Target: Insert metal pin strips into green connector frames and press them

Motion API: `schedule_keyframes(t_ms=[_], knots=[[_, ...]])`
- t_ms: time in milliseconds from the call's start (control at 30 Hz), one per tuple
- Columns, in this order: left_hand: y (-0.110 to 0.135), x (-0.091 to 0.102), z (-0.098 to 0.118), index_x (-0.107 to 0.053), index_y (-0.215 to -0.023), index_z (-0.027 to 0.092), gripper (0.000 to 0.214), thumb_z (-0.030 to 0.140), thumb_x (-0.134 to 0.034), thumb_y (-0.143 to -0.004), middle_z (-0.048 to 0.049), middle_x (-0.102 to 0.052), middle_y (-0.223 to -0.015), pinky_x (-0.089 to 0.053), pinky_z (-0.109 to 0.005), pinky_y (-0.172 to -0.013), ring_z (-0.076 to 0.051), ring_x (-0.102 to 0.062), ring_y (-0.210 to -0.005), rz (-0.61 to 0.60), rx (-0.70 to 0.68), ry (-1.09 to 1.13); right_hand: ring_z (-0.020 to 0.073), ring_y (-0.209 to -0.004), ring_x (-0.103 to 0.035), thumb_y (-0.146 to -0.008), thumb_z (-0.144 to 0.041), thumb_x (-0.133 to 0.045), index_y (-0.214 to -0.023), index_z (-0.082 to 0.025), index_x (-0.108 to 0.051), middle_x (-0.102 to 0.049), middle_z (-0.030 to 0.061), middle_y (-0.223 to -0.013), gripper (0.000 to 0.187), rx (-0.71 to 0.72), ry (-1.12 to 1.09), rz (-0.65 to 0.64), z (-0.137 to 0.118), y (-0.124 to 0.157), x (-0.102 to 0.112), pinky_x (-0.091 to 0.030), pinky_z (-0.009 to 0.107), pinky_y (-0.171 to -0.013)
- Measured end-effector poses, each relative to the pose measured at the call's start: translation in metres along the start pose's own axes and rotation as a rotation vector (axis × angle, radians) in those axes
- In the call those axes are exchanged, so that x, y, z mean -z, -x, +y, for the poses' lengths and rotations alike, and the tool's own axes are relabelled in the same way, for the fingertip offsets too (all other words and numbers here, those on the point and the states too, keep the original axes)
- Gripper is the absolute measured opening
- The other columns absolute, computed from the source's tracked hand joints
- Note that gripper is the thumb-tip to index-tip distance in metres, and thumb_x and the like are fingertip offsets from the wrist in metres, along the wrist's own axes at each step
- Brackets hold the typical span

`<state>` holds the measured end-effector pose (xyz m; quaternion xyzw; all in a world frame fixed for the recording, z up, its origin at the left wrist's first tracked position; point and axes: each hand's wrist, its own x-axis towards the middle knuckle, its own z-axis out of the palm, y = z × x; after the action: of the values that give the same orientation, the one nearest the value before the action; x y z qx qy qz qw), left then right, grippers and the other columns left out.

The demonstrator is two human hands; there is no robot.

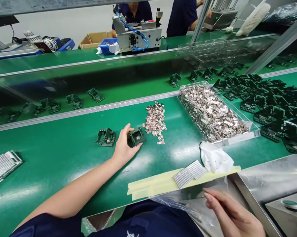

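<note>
My left hand (123,146) grips a small dark green square plastic frame (138,136) between thumb and fingers, just above the green bench. Left of it, another dark green frame part (106,137) lies on the bench. To the right is a loose heap of small silvery metal pieces (154,118). Low at the right, my right hand (233,212) is closed in a pinch over the bench edge; whatever is between its fingertips is too small to make out. Near it, a sheet of small silvery blocks (189,173) lies on yellow tape (153,185).
A clear tray (226,142) full of metal pieces stands at the right, beside many piled dark frames (282,105). White crumpled tissue (216,158) lies before it. Another silvery block sheet (4,166) is at far left. Behind a clear partition stand a machine (138,36) and two people.
</note>
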<state>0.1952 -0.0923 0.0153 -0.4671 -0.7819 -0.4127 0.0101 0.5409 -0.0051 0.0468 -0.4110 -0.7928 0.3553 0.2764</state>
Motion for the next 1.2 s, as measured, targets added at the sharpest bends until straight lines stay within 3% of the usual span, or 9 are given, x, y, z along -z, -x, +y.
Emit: schedule_keyframes(t_ms=[133, 233, 333, 433, 667, 1000, 1200], knots=[[0.024, -0.007, 0.044, -0.044, -0.132, 0.022, 0.064, 0.016, -0.070, -0.074, -0.0123, -0.053, -0.117, -0.059, -0.028, -0.067, -0.024, -0.059, -0.110, -0.084, -0.166, 0.134, 0.0185, -0.061, -0.065, -0.086, -0.032, -0.064, -0.085, -0.025, -0.075, -0.070, 0.0055, -0.077, 0.014, -0.021, -0.247, -0.067, -0.032, -0.017, -0.032, -0.053, 0.026, -0.053], [0.037, -0.018, 0.074, -0.049, -0.121, 0.023, 0.053, 0.015, -0.071, -0.074, -0.0118, -0.051, -0.118, -0.059, -0.026, -0.064, -0.024, -0.058, -0.111, -0.190, -0.170, 0.324, 0.0174, -0.065, -0.061, -0.084, -0.026, -0.067, -0.081, -0.024, -0.075, -0.064, 0.0043, -0.075, 0.009, -0.002, -0.344, 0.021, -0.044, -0.027, -0.051, -0.051, 0.027, -0.056], [0.045, -0.030, 0.091, -0.049, -0.120, 0.025, 0.051, 0.013, -0.070, -0.075, -0.0124, -0.049, -0.125, -0.060, -0.027, -0.065, -0.024, -0.058, -0.112, -0.301, -0.164, 0.466, 0.0151, -0.066, -0.055, -0.082, -0.019, -0.066, -0.082, -0.023, -0.075, -0.057, 0.0026, -0.076, 0.009, 0.019, -0.368, 0.133, -0.047, -0.031, -0.062, -0.048, 0.026, -0.057], [0.051, -0.039, 0.096, -0.050, -0.119, 0.026, 0.048, 0.010, -0.067, -0.076, -0.0117, -0.053, -0.126, -0.059, -0.026, -0.065, -0.022, -0.062, -0.105, -0.355, -0.166, 0.547, 0.0150, -0.070, -0.052, -0.084, -0.015, -0.062, -0.084, -0.022, -0.073, -0.052, 0.0024, -0.079, 0.013, 0.033, -0.325, 0.177, -0.046, -0.028, -0.068, -0.046, 0.027, -0.060], [0.061, -0.043, 0.093, -0.051, -0.117, 0.024, 0.045, 0.012, -0.064, -0.076, -0.0049, -0.062, -0.103, -0.054, -0.019, -0.053, -0.011, -0.062, -0.071, -0.367, -0.078, 0.574, 0.0183, -0.077, -0.053, -0.087, -0.027, -0.064, -0.077, -0.021, -0.067, -0.052, 0.0033, -0.081, 0.011, 0.016, -0.201, 0.239, -0.046, -0.023, -0.076, -0.045, 0.031, -0.067], [0.069, -0.046, 0.092, -0.049, -0.118, 0.024, 0.047, 0.011, -0.064, -0.076, -0.0004, -0.064, -0.091, -0.054, -0.018, -0.055, -0.009, -0.064, -0.065, -0.344, -0.062, 0.615, 0.0195, -0.081, -0.051, -0.089, -0.026, -0.057, -0.076, -0.020, -0.060, -0.052, 0.0046, -0.084, 0.014, -0.044, -0.187, 0.207, -0.051, -0.019, -0.083, -0.044, 0.033, -0.071], [0.068, -0.044, 0.096, -0.051, -0.114, 0.024, 0.041, 0.016, -0.068, -0.077, -0.0020, -0.064, -0.095, -0.053, -0.016, -0.054, -0.010, -0.065, -0.068, -0.291, -0.121, 0.650, 0.0188, -0.083, -0.052, -0.082, -0.027, -0.064, -0.069, -0.020, -0.058, -0.051, 0.0031, -0.085, 0.016, -0.131, -0.362, 0.263, -0.054, -0.019, -0.085, -0.044, 0.030, -0.073]])
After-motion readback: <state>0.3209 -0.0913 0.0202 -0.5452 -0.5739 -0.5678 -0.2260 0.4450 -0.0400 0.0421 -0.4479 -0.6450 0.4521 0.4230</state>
